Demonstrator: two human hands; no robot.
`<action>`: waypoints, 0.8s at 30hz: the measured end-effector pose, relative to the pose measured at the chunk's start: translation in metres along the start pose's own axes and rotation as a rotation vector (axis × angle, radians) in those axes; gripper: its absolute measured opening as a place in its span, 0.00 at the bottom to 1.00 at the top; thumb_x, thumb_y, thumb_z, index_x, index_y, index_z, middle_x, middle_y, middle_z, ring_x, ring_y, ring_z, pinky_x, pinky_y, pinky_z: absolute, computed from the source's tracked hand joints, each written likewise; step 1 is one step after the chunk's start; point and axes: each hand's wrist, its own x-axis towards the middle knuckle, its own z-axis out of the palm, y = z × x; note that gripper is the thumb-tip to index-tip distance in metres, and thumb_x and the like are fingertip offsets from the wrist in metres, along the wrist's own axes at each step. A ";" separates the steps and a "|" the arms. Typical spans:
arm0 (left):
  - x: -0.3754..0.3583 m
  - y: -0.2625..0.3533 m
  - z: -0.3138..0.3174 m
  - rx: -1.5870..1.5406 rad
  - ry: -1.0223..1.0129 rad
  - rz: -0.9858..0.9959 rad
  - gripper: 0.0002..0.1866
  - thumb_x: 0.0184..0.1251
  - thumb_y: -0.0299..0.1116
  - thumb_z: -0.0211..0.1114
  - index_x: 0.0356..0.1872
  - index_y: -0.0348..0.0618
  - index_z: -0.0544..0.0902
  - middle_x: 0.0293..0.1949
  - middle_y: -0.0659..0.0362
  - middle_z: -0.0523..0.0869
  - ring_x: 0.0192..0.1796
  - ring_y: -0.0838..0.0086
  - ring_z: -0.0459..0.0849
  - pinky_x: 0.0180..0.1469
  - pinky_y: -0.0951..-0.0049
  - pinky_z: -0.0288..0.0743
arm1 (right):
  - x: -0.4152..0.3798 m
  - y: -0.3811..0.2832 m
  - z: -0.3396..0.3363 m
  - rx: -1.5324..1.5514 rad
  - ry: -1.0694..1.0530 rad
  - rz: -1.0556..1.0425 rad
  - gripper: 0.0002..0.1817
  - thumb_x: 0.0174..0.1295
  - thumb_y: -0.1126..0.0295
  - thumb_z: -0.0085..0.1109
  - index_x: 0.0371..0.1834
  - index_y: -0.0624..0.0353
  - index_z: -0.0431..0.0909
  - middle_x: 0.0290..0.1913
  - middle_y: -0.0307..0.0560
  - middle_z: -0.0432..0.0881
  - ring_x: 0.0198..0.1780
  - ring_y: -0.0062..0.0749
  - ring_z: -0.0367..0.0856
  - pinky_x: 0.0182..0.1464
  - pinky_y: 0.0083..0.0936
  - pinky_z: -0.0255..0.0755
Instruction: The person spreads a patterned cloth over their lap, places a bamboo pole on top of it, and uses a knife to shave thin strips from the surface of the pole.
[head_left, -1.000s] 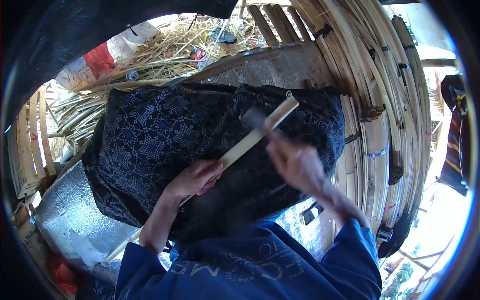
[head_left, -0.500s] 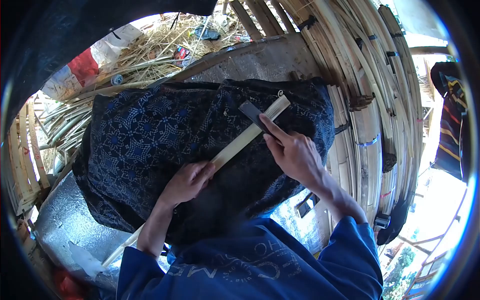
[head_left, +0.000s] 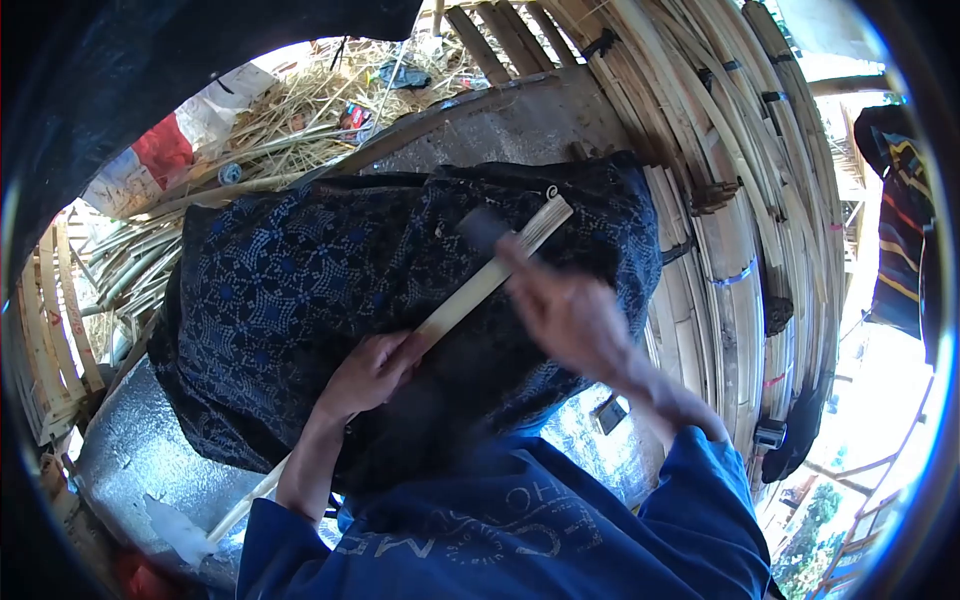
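A long pale bamboo strip (head_left: 470,295) lies slantwise over my lap, which is covered by a dark blue patterned cloth (head_left: 300,280). My left hand (head_left: 370,372) grips the strip near its middle and pins it on the cloth. My right hand (head_left: 565,315), blurred by motion, holds a dark knife blade (head_left: 484,228) against the strip close to its far end. A thin curl of shaving sits at the strip's tip (head_left: 550,192). Blue sleeves cover both my arms.
A stack of curved bamboo slats (head_left: 740,180) runs down the right side. Loose bamboo strips and straw (head_left: 290,110) lie at the upper left, with a red and white bag (head_left: 165,150). A grey silvery sheet (head_left: 140,450) lies under my lap. Striped cloth (head_left: 905,250) hangs at far right.
My right hand is stroking the knife along the far end of the strip; it was blurred, then still, and is blurred again. My left hand keeps its grip on the strip.
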 end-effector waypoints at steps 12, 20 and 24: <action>-0.016 0.006 0.016 0.642 0.458 0.326 0.13 0.74 0.35 0.58 0.30 0.40 0.76 0.15 0.50 0.79 0.19 0.52 0.81 0.21 0.58 0.73 | -0.007 0.008 0.007 0.034 0.206 -0.190 0.24 0.73 0.57 0.50 0.71 0.45 0.68 0.19 0.49 0.80 0.15 0.32 0.77 0.20 0.33 0.78; -0.011 0.019 0.009 0.928 0.547 0.404 0.13 0.74 0.36 0.59 0.27 0.45 0.74 0.14 0.54 0.80 0.17 0.58 0.82 0.19 0.61 0.76 | 0.007 0.005 -0.013 0.002 0.039 0.042 0.25 0.71 0.58 0.55 0.70 0.45 0.71 0.17 0.47 0.78 0.18 0.35 0.78 0.24 0.34 0.73; -0.017 0.032 -0.002 0.943 0.447 0.355 0.11 0.74 0.36 0.59 0.30 0.43 0.75 0.15 0.54 0.81 0.18 0.58 0.83 0.21 0.61 0.76 | 0.007 0.013 -0.029 0.222 -0.065 0.055 0.24 0.74 0.53 0.49 0.72 0.39 0.69 0.15 0.46 0.71 0.16 0.34 0.74 0.26 0.37 0.70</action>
